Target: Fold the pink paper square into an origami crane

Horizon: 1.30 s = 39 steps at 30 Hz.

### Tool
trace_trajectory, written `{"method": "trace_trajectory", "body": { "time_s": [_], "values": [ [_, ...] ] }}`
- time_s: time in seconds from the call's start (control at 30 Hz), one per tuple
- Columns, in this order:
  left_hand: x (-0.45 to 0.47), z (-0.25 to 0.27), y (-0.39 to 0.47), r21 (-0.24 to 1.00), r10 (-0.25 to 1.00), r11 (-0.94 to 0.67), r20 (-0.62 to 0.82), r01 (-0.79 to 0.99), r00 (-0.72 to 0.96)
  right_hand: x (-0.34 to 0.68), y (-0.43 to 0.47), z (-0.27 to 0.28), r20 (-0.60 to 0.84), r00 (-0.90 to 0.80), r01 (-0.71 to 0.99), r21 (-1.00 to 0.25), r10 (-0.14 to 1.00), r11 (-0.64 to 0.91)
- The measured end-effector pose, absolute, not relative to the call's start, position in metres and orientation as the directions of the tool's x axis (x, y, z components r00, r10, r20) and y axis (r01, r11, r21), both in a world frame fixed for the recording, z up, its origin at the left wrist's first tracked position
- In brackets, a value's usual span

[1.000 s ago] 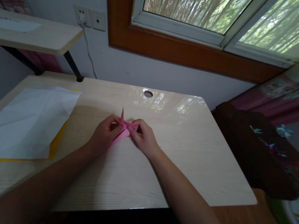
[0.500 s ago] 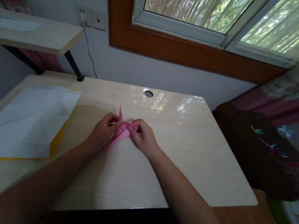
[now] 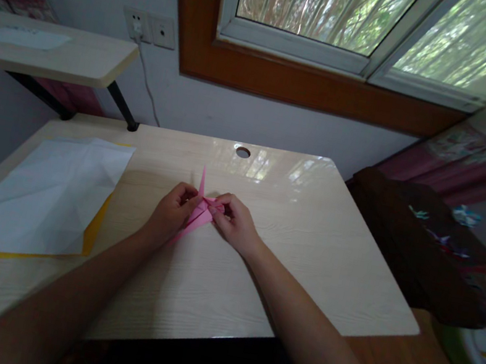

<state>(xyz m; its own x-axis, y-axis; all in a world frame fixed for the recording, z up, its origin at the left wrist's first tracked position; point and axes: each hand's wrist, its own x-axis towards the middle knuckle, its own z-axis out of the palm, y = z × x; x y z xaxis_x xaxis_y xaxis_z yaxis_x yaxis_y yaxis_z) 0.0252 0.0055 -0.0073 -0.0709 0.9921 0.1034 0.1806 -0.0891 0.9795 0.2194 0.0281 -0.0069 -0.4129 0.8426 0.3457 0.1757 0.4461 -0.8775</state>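
Left hand (image 3: 173, 209) and right hand (image 3: 236, 221) pinch pink paper (image 3: 202, 217).
Both nearly closed, partly covering it; fine detail unclear.

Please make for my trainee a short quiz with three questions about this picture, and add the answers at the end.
1. Multiple choice. Which colour is the folded paper that the left hand and the right hand hold?
A) yellow
B) white
C) pink

2. True or false. The white sheet lies on top of the yellow paper.

3. Fill the gap. The narrow spike of the folded paper, which shows beyond the hands, is nearer to the ____ hand.

Key: 1. C; 2. True; 3. left
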Motion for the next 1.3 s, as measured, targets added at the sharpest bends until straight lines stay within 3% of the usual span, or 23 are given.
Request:
{"method": "trace_trajectory", "body": {
  "time_s": [0.53,0.87,1.3],
  "values": [
    [0.0295,-0.0058,0.0002,0.944,0.989,-0.131,0.147,0.303,-0.031,0.2180,0.0291,-0.0087,0.252,-0.375,0.124,-0.940,0.892,0.317],
    [0.0295,-0.0116,0.0000,0.981,0.988,-0.150,0.145,0.124,0.048,0.2194,0.0360,-0.0116,0.196,-0.355,0.068,-0.970,0.914,0.234],
    [0.0314,-0.0104,0.0013,0.987,0.995,-0.101,0.102,0.128,-0.001,0.2187,0.0348,-0.0085,0.190,-0.341,0.087,-0.969,0.921,0.232]
  ]
}}
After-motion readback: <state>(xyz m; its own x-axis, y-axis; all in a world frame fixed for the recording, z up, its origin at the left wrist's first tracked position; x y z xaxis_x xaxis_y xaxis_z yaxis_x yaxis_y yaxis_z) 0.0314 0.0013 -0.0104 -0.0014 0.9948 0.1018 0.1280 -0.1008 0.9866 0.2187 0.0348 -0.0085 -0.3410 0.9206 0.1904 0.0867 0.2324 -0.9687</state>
